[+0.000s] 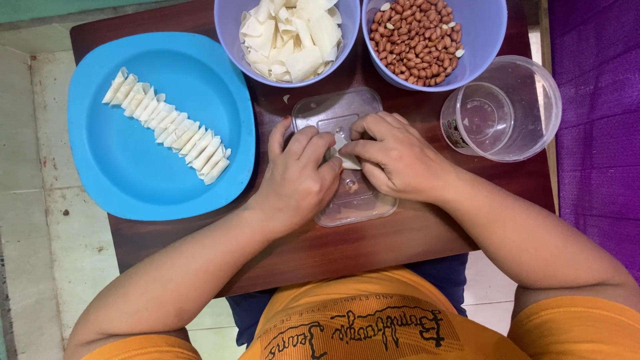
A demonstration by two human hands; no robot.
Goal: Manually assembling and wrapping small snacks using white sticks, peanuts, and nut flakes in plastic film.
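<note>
Blue plastic sits farthest to my left: a square-cornered plate (120, 180) carrying a slanted row of folded wrappers (167, 125), small pale cones that overlap one another from upper left to lower right. Moving in along the dark wooden bench (320, 250), my left hand (298, 179) rests on a clear plastic lid (333, 110) lying flat in front of me, its fingers curled and pinched together onto a small pale wrapper piece (345, 159). That piece lies right between my two hands, touching both, so neither hand is really nearer; its long axis is hard to read because my fingers cover most of it, though the visible bit seems to run toward me and away. My right hand (399, 155) meets the left over the same piece, fingers bent and closed on its far edge, thumb tucked under where I cannot see it. Beyond my hands, at the far edge of the bench, stands a lilac bowl of loose cut wrappers (290, 35), and just right of it a second lilac bowl of red-skinned peanuts (417, 41). Furthest right lies a clear empty jar (503, 110), tipped on its side, near the peanuts but apart from my right wrist.
</note>
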